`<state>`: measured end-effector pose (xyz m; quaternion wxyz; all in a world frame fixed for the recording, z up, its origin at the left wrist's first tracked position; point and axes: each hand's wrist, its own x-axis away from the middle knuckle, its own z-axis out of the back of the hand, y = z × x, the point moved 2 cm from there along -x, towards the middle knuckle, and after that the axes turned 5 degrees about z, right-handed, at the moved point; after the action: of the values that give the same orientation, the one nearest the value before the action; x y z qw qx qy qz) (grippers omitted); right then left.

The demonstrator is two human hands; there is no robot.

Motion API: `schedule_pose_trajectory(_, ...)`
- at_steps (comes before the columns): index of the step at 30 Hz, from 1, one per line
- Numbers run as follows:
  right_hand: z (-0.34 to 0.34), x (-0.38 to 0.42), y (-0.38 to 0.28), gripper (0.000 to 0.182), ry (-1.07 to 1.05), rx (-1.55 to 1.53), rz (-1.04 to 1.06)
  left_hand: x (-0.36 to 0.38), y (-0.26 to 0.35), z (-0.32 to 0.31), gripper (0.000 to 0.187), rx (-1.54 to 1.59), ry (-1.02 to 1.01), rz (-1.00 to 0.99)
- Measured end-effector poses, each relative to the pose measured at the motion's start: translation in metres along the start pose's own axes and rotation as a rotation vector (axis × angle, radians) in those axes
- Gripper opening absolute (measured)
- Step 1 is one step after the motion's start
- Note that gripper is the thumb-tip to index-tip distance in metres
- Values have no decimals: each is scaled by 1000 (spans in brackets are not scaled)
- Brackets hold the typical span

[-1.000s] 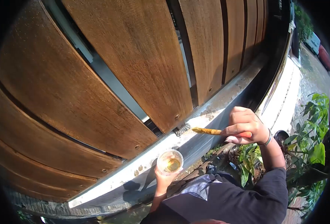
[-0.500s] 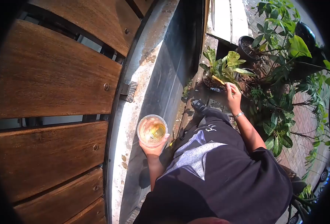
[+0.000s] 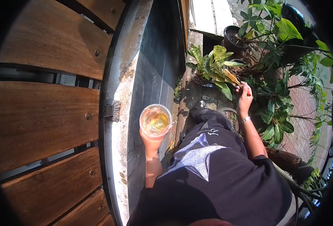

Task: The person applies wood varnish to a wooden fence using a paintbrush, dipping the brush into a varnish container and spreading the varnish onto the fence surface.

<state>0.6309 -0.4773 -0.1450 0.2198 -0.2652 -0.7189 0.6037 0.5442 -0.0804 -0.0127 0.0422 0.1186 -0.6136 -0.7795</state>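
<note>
Since a moment ago, both arms have shifted only slightly: the cup sits a little higher in view, and my right hand has drifted right, away from the wall. Nearest me is my dark shirt with a pale star print [image 3: 196, 160]. My left hand [image 3: 151, 141] is curled from below around a clear plastic cup [image 3: 156, 121] holding a shallow pool of amber-yellow liquid, upright, just beside the grey concrete ledge [image 3: 127, 75]. My right hand [image 3: 244, 98], a bracelet at the wrist, is closed around a paintbrush [image 3: 232, 77] with yellow-stained bristles, held out low over the leafy potted plant [image 3: 211, 66]. Beyond it stands a dark pot [image 3: 232, 37] filled with soil. On my left, brown wooden slats [image 3: 42, 124] are screwed above the ledge, with a small metal bracket [image 3: 113, 110] fixed at its edge.
</note>
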Motion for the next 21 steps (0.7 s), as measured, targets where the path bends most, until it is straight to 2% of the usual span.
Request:
schedule_pose_trajectory(4, -34, -27, 12, 29, -140, 58, -24, -33, 5, -15, 95, -17, 40, 4)
schedule_pose_trajectory(8, -80, -50, 6, 31, -289, 57, 71, -79, 6, -29, 96, -16, 20, 48)
schedule_pose_trajectory(10, -101, -60, 4, 34, -337, 33, 47, -104, 4, -35, 96, -122, -41, 36)
schedule_pose_trajectory(12, -121, -68, 0, 37, -401, -97, -58, -133, 10, -44, 92, -165, -9, -2)
schedule_pose_trajectory(13, -130, -73, -1, 39, -398, -69, -48, -146, 4, -47, 90, -199, -24, -22)
schedule_pose_trajectory(15, -140, -81, 1, 38, -414, -100, -68, -167, -6, -50, 81, -253, -13, -69)
schedule_pose_trajectory(19, -148, -96, 13, 36, -429, -146, -136, -184, -6, -56, 76, -403, -72, -123)
schedule_pose_trajectory(21, -140, -116, 48, 39, -529, -140, -148, -183, -23, -49, 80, -358, -121, -172)
